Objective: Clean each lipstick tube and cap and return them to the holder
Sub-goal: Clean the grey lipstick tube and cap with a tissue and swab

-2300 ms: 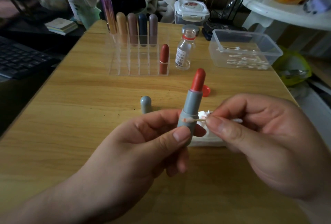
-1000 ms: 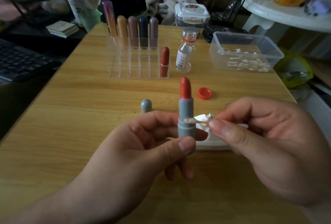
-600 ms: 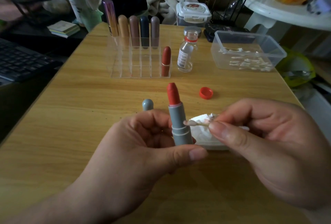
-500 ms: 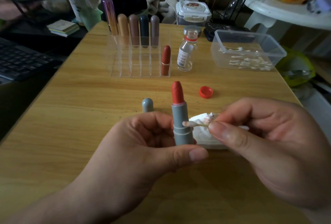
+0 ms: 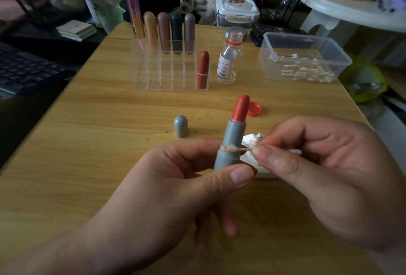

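Hold: fingers (image 5: 193,149) of our left hand (image 5: 175,187) curl round the grey lipstick tube (image 5: 232,140) above the desk (image 5: 87,143), tilting it so its seam faces the swab.
Wipe: our right hand (image 5: 329,182) pinches a cotton swab (image 5: 230,148), tip on that seam.
Waiting: the grey cap (image 5: 181,126) stands on the desk nearby.

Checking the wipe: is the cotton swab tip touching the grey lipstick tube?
Touching. The head view shows the swab tip lying on the tube at its seam.

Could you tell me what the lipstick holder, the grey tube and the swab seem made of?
The lipstick holder looks like clear acrylic or similar plastic: the table shows through its glossy walls. The grey tube looks like matte plastic, without sheen. The swab has a fluffy, cotton-like tip, stained pink, on a pale stick, perhaps wood.
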### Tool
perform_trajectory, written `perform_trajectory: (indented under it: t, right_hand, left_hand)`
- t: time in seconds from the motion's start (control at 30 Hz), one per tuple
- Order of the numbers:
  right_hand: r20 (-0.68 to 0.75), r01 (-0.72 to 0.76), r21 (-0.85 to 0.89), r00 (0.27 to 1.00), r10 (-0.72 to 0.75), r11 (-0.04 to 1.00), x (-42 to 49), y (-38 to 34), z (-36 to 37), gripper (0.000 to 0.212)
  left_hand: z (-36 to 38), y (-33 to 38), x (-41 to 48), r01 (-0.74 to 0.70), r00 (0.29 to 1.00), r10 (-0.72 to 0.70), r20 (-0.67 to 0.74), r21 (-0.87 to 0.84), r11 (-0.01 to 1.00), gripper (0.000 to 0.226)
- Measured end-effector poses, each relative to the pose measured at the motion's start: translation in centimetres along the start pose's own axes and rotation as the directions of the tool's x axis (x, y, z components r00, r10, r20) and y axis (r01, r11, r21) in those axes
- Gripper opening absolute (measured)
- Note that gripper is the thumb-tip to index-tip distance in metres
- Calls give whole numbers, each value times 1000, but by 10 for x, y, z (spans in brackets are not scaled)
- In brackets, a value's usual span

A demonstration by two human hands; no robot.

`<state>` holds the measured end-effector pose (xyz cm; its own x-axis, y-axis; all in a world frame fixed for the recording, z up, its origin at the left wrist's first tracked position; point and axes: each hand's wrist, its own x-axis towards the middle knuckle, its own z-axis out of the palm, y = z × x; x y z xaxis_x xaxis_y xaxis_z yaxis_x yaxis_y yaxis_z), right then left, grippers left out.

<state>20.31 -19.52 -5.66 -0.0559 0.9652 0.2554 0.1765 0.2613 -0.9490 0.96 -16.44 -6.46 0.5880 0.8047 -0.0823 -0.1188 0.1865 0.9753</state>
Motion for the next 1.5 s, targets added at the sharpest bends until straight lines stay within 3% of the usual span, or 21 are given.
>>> perform_trajectory:
  t: [0.23,0.37,0.47,0.6,0.73,0.87,0.93,1.1,1.23,1.33,1.4,1.5]
  right_hand:
    - [-10,19,34,1000,-19,999,2,0,-1,12]
    - [-16,13,7,1000,-13,1000,0,0,2,13]
    - [-21,-5,8,1000,6,1000,-3,2,4,16]
    - [-32,-5,-4,999,5,1000,-2,3,3,16]
    - [-30,11,-16,999,-11,1000,-1,2,2,15]
    - [-14,29,-16,999,-29,999,-2,3,-1,15]
    - [-10,26,7,1000,-26,1000,-2,3,-2,14]
    - [20,63,-49,998,-62,997,-4,4,2,13]
    - [94,152,-27,984,-149,988,3,2,-4,3]
    - [-27,169,31,985,-169,985,17,5,-23,11]
    - [-157,107,-53,981,-114,993,26,10,-37,22]
    - [-246,-79,-407,969,-25,910,38,28,-51,2]
  left_hand:
    - [-6,-6,2,21,993,14,116,-297,955,25]
    - [-2,-7,2,-27,998,19,-60,-141,990,19]
    - [-1,-8,2,-31,990,17,-141,-97,995,33]
    - [-1,-8,2,-13,989,-3,-150,-108,994,37]
    - [-1,-5,0,31,995,-31,-97,6,999,24]
    - [-3,-5,-1,25,999,-29,-19,-169,985,24]
    - [-4,-5,-1,24,1000,-26,-12,-148,989,21]
    - [-2,-5,0,36,994,-38,-101,-18,999,22]
    - [-3,-7,2,43,987,-54,-154,-73,996,26]
    - [-7,-7,4,76,972,-98,-216,-108,991,30]
    - [-7,-7,4,103,958,-122,-258,-87,991,32]
    - [-6,-6,5,119,953,-132,-271,-62,991,30]
